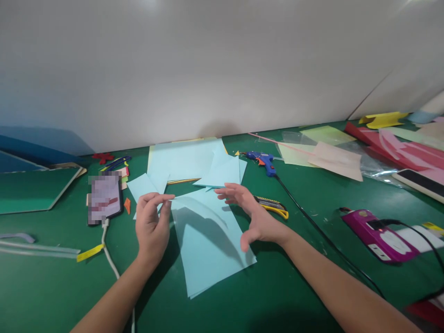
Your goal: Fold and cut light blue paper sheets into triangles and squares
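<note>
My left hand (152, 226) is closed in a pinch at the upper left corner of the light blue sheets. From its fingertips a thin, curved piece of light blue paper (203, 208) bends out to the right, its edge hard to tell from the sheets below. Those light blue paper sheets (204, 273) lie stacked on the green table, with a shadow across them. My right hand (255, 217) hovers above their right edge, fingers spread and thumb apart, holding nothing. Beside it lies a yellow and black box cutter (272, 206), partly hidden behind the hand.
More light blue paper (183, 159) lies toward the wall. A blue glue gun (262, 159) trails a black cord rightward. A phone (106, 196) with a white cable is at left; a magenta power strip (378, 236) and coloured papers (335, 159) are at right.
</note>
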Tool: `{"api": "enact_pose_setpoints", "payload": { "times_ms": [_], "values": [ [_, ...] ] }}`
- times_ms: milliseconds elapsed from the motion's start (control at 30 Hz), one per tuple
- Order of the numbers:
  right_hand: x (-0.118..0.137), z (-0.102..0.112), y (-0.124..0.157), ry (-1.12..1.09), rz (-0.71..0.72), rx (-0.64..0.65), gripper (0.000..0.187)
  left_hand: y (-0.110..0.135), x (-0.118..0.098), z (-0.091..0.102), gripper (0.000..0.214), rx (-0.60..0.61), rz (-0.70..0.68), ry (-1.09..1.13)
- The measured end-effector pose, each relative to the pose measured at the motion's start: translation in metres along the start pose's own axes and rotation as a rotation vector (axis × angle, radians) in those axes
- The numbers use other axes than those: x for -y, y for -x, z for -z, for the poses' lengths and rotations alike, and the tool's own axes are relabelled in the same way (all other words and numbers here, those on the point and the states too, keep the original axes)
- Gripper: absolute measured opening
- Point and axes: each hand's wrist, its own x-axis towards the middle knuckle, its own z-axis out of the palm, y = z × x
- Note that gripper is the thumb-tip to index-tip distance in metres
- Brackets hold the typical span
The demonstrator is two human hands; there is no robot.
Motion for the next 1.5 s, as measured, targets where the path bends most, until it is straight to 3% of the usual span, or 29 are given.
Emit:
{"api": "enact_pose_setpoints", "payload": {
  "times_ms": [67, 133, 300, 433, 633, 733, 933, 1033, 1133, 1300, 1500],
  "values": [
    [0.001, -0.003, 0.001, 0.190, 0.039, 0.030, 0.090, -0.001, -0.001, 0.001, 0.014, 0.017, -0.024, 0.050],
    [0.000, -0.005, 0.001, 0.337, 0.119, 0.012, 0.067, -0.001, -0.002, 0.003, 0.015, 0.053, -0.100, 0.051],
    [-0.001, -0.002, -0.001, 0.491, 0.301, -0.090, 0.023, -0.001, -0.002, 0.003, 0.022, 0.098, -0.222, -0.014],
    [0.002, 0.002, 0.000, 0.646, 0.368, 0.045, 0.037, 0.002, 0.004, -0.001, 0.026, 0.158, -0.178, 0.008],
    [0.009, -0.001, -0.001, 0.730, 0.409, 0.258, 0.045, 0.006, 0.013, -0.005, 0.033, 0.504, -0.039, 0.031],
    [0.009, -0.002, -0.001, 0.721, 0.386, 0.293, 0.046, 0.008, 0.016, -0.006, 0.033, 0.616, -0.085, 0.035],
    [0.005, -0.002, 0.000, 0.688, 0.305, 0.366, 0.031, 0.012, 0.013, -0.009, 0.049, 0.678, -0.235, -0.096],
    [0.004, -0.002, -0.001, 0.676, 0.276, 0.377, 0.027, 0.013, 0.012, -0.010, 0.045, 0.622, -0.255, -0.177],
    [0.005, -0.001, -0.002, 0.616, 0.256, 0.366, 0.027, 0.012, 0.013, -0.011, 0.026, 0.573, -0.298, -0.176],
    [0.005, 0.005, 0.000, 0.412, 0.198, 0.325, 0.028, 0.008, 0.014, -0.010, 0.021, 0.699, -0.368, -0.021],
    [0.002, 0.007, 0.003, 0.326, 0.015, 0.213, 0.014, 0.007, 0.010, -0.007, 0.018, 0.781, -0.371, -0.030]
  ]
}}
